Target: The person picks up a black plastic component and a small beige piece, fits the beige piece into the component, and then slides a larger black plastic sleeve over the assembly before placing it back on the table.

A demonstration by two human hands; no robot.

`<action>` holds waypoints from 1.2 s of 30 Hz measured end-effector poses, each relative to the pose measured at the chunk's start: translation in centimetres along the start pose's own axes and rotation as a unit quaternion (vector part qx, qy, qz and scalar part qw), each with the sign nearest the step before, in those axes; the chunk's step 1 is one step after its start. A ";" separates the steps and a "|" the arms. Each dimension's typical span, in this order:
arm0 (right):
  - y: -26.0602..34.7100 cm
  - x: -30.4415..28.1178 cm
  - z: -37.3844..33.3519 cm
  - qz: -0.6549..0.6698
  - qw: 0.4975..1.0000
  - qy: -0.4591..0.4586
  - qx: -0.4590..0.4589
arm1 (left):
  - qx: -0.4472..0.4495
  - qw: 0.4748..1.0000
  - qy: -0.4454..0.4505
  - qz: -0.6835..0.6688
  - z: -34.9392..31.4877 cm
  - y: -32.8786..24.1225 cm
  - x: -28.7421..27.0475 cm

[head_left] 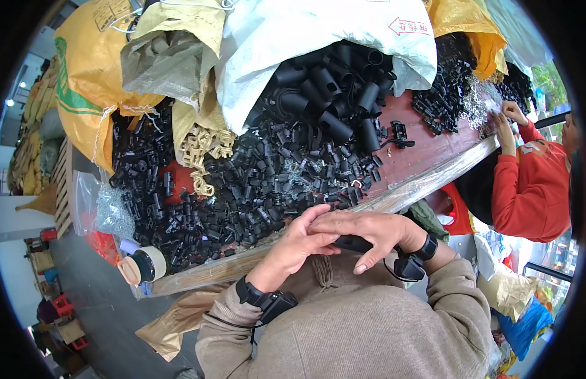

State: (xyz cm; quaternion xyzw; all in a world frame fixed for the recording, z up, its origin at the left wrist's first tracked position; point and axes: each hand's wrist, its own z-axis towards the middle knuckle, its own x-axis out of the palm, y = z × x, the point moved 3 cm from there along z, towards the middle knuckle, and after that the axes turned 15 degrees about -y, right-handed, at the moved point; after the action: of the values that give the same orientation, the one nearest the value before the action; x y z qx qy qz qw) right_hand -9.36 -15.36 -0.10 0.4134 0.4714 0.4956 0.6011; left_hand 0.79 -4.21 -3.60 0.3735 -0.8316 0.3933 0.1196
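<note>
Close to my body, just past the table's near edge, both hands come together around a dark black plastic part (pixel 353 243). My right hand (pixel 378 228) lies over it from above, fingers pointing left and thumb down along its near side. My left hand (pixel 294 247) closes on its left end, the fingertips tucked under my right fingers. Most of the part is hidden by the hands, so its full shape does not show. Beyond them spreads a heap of small black plastic parts (pixel 261 183). Larger black tubes (pixel 331 95) spill from a white woven sack (pixel 255 44).
Yellow sacks (pixel 84 76) stand at the back left, beside cream-coloured parts (pixel 201 151). A jar with a pale lid (pixel 151 262) sits at the left corner. A wooden rail (pixel 432 174) edges the red tabletop (pixel 406 126). A person in red (pixel 533 183) works at the right.
</note>
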 end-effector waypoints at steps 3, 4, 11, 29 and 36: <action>0.2 0.3 -0.3 -0.030 0.999 -0.038 0.004 | -0.002 1.000 0.007 -0.022 0.2 0.3 0.3; 0.3 0.5 -0.4 -0.027 0.999 -0.034 0.000 | -0.005 1.000 0.013 -0.026 0.1 0.5 0.4; 1.5 -1.2 -4.0 -0.099 0.946 -0.303 0.059 | -0.003 0.999 0.020 -0.036 -0.7 0.2 0.3; -6.9 -3.4 -34.5 -0.487 0.634 -0.469 0.376 | 0.320 0.902 -0.283 0.062 -4.1 -4.6 -11.6; -3.6 -3.2 -22.5 -0.387 0.735 -0.474 0.292 | 0.574 0.501 -0.295 0.577 -1.0 -8.9 -6.4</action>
State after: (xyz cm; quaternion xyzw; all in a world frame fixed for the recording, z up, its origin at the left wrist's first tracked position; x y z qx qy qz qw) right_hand -30.76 -18.49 -7.91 0.5319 0.3667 -0.2016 0.7362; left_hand 11.50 -3.75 -1.03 -0.1078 -0.4417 0.6333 -0.6262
